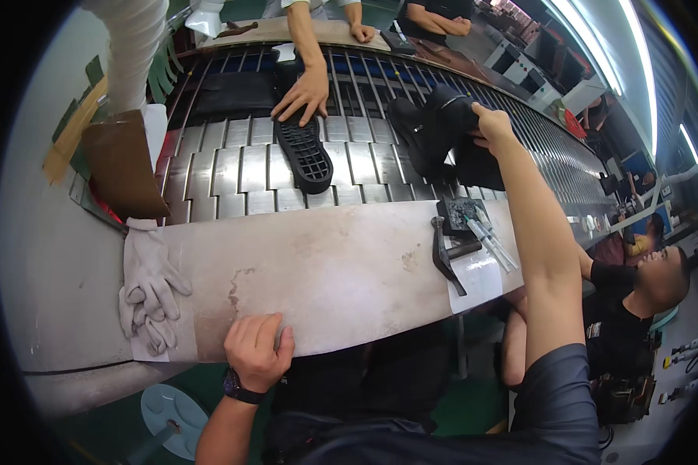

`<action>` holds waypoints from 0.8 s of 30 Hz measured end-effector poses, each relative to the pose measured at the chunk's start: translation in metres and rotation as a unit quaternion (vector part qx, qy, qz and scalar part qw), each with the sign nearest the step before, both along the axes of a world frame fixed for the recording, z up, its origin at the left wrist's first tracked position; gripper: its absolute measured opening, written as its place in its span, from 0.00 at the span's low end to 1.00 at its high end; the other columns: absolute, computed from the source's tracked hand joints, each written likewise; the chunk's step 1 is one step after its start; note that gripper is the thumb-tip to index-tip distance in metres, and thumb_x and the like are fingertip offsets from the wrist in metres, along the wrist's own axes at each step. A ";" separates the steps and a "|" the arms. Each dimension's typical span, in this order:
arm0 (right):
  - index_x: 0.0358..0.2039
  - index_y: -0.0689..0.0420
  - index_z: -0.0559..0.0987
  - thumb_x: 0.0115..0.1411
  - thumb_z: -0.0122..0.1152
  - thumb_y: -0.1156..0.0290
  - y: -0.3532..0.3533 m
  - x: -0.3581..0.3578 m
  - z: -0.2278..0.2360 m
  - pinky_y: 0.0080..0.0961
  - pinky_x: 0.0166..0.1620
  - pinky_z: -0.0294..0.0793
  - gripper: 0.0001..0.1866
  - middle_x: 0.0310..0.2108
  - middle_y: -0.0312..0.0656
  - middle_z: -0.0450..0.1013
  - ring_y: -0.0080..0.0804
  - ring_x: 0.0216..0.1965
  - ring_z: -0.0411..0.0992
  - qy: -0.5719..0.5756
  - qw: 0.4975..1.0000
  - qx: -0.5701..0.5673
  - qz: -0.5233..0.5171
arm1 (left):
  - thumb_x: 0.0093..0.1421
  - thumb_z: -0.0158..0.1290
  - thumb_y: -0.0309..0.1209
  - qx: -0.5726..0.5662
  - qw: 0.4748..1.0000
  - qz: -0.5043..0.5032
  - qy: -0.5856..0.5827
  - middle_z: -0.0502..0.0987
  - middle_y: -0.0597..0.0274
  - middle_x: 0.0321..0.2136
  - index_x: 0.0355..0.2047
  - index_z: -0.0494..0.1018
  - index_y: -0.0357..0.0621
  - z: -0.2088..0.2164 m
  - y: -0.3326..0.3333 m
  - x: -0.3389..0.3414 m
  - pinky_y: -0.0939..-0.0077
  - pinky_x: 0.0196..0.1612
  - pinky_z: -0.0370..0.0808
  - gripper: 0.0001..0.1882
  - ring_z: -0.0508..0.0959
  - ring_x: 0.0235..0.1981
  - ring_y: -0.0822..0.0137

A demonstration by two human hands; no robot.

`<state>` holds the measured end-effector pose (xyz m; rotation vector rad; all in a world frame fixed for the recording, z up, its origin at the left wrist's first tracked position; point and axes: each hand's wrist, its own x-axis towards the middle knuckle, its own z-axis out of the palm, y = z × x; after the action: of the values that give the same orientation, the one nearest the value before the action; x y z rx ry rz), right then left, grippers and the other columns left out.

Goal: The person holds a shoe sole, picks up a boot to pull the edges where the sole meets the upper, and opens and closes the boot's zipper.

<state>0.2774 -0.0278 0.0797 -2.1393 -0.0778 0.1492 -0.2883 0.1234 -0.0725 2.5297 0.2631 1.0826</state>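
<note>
Held in the right hand (490,124), with fingers clamped on its upper right part: a black boot (447,115), over the slatted metal conveyor (364,164) just beyond the bench (341,271). Too dark for telling whether one piece or a pair, or whether resting on the metal or lifted clear. Probably fairly light, soft and bendable around the shaft, stiffer toward toe and heel, hardly fragile, perhaps a little slick where smooth. Best taken by a firm part (heel or toe, if within reach), with pressure from opposite sides, since likely to fold and droop when pinched by the shaft alone. Curled at the bench's near edge, well apart from the boot: the left hand (257,349), with nothing visible in it; cannot tell whether fully closed. Left of the boot: a black lugged sole (306,155), under a co-worker's hand (305,89).
</note>
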 end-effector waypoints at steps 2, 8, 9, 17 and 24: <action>0.61 0.64 0.80 0.72 0.65 0.50 -0.023 -0.009 -0.002 0.58 0.58 0.78 0.30 0.54 0.51 0.82 0.50 0.50 0.83 0.018 0.998 -0.036 0.055 | 0.55 0.67 0.26 0.006 1.000 0.001 0.002 0.82 0.52 0.32 0.41 0.81 0.37 -0.001 0.000 0.001 0.56 0.35 0.77 0.13 0.82 0.31 0.48; 0.45 0.64 0.88 0.73 0.65 0.53 -0.068 -0.089 -0.009 0.27 0.43 0.77 0.23 0.40 0.42 0.86 0.28 0.41 0.83 -0.157 0.970 -0.023 0.185 | 0.56 0.67 0.26 0.012 1.000 0.008 0.016 0.81 0.51 0.32 0.42 0.80 0.37 -0.008 -0.001 0.003 0.54 0.35 0.76 0.14 0.81 0.32 0.47; 0.44 0.64 0.88 0.72 0.65 0.59 -0.057 -0.139 -0.006 0.25 0.42 0.77 0.18 0.36 0.40 0.85 0.27 0.39 0.83 -0.192 0.958 -0.044 0.210 | 0.56 0.66 0.26 0.011 0.999 0.025 0.025 0.81 0.51 0.32 0.42 0.80 0.37 -0.008 0.000 -0.004 0.54 0.36 0.76 0.14 0.81 0.32 0.47; 0.34 0.61 0.86 0.67 0.70 0.65 -0.060 -0.319 -0.167 0.30 0.38 0.79 0.11 0.29 0.43 0.83 0.34 0.30 0.82 -0.200 0.953 0.107 0.200 | 0.58 0.64 0.25 0.002 0.999 0.029 0.030 0.81 0.50 0.32 0.43 0.80 0.37 -0.017 -0.003 0.005 0.55 0.38 0.78 0.12 0.81 0.32 0.47; 0.26 0.60 0.80 0.68 0.69 0.62 -0.052 -0.327 -0.176 0.45 0.33 0.74 0.17 0.24 0.49 0.76 0.51 0.26 0.76 -0.247 0.928 0.152 0.236 | 0.61 0.63 0.23 0.005 0.998 0.050 0.030 0.81 0.52 0.31 0.44 0.80 0.36 -0.024 0.000 0.002 0.57 0.39 0.79 0.11 0.81 0.32 0.50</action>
<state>-0.0494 -0.0802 -0.0965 -1.7657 -0.8587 -0.1215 -0.2863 0.1230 -0.0962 2.5842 0.4067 1.0481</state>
